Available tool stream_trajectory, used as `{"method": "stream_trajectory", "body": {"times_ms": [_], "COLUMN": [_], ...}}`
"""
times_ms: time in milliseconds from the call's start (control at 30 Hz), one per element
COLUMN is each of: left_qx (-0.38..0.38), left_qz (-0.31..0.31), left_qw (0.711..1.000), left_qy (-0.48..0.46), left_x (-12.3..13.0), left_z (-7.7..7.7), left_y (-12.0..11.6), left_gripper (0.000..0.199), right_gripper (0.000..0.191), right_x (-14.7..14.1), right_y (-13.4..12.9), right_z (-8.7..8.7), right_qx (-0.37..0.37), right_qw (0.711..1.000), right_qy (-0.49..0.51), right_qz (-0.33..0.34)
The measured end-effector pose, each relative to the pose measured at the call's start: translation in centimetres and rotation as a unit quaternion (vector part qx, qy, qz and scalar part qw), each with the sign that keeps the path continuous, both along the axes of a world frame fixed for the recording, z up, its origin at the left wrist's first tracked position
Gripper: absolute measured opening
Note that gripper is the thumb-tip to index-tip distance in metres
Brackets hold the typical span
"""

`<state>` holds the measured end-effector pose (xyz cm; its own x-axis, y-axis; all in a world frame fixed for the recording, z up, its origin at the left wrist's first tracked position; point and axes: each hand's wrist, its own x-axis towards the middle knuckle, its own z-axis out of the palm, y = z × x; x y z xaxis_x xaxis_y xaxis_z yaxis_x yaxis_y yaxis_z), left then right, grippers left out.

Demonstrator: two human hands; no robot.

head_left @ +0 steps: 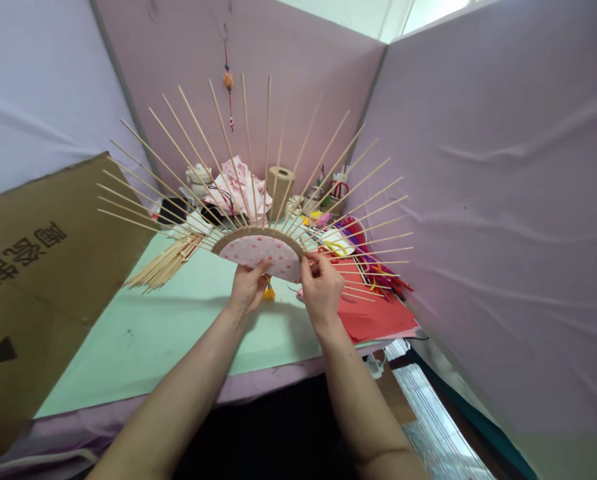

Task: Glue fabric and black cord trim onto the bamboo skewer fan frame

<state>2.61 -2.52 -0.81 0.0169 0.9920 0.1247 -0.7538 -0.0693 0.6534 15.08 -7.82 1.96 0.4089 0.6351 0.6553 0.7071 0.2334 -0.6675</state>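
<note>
Held up over the table is a half-round cardboard piece (261, 253) faced with pale pink spotted cloth. Thin wooden sticks (332, 148) fan out from its curved brown edge in a wide half circle. My left hand (248, 285) grips the lower straight edge, thumb on the cloth and the fingers mostly hidden behind. At the right end of the brown rim, my right hand (323, 283) is closed, thumb and forefinger pinching the edge near the lowest sticks. A small yellow tassel (269, 291) shows just below, beside my left hand.
A bundle of loose sticks (166, 267) lies on the pale green table (178, 327), left. Red sheets (373, 310) and coloured fuzzy stems (361, 243) lie right. Crumpled pink cloth (241, 187) and a twine roll (280, 190) stand behind. A cardboard panel (53, 287) leans left.
</note>
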Motion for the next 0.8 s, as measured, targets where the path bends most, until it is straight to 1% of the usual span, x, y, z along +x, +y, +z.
{"method": "stream_trajectory", "body": {"times_ms": [133, 333, 433, 533, 600, 700, 800], "left_qx": [-0.003, -0.006, -0.011, -0.01, -0.01, -0.012, -0.008], "left_qz": [0.0, 0.008, 0.009, -0.002, -0.009, -0.015, -0.018], "left_qw": [1.0, 1.0, 1.0, 1.0, 1.0, 1.0, 0.999], "left_qy": [-0.001, -0.001, -0.005, -0.007, -0.01, -0.017, -0.029], "left_x": [0.1, 0.1, 0.2, 0.2, 0.2, 0.0, -0.3], "left_z": [0.1, 0.3, 0.2, 0.1, 0.0, -0.1, -0.1], "left_y": [-0.2, -0.3, -0.3, -0.3, -0.3, -0.1, 0.1], "left_gripper": [0.041, 0.042, 0.041, 0.039, 0.038, 0.04, 0.047], "right_gripper": [0.023, 0.024, 0.024, 0.023, 0.024, 0.023, 0.02], "right_x": [0.0, -0.6, -0.9, -1.3, -1.5, -1.6, -0.6], "right_y": [0.3, 0.3, 0.3, 0.0, -0.6, -2.5, -4.6], "right_z": [0.0, -0.5, -0.9, -1.2, -1.4, -2.0, -2.8], "right_qx": [-0.016, 0.007, 0.013, 0.028, 0.039, 0.048, 0.024], "right_qw": [0.999, 0.998, 0.999, 0.999, 0.999, 0.995, 0.991], "right_qy": [0.047, 0.06, 0.051, 0.019, -0.011, -0.06, -0.088], "right_qz": [0.001, -0.005, -0.006, 0.0, 0.016, 0.065, 0.101]}}
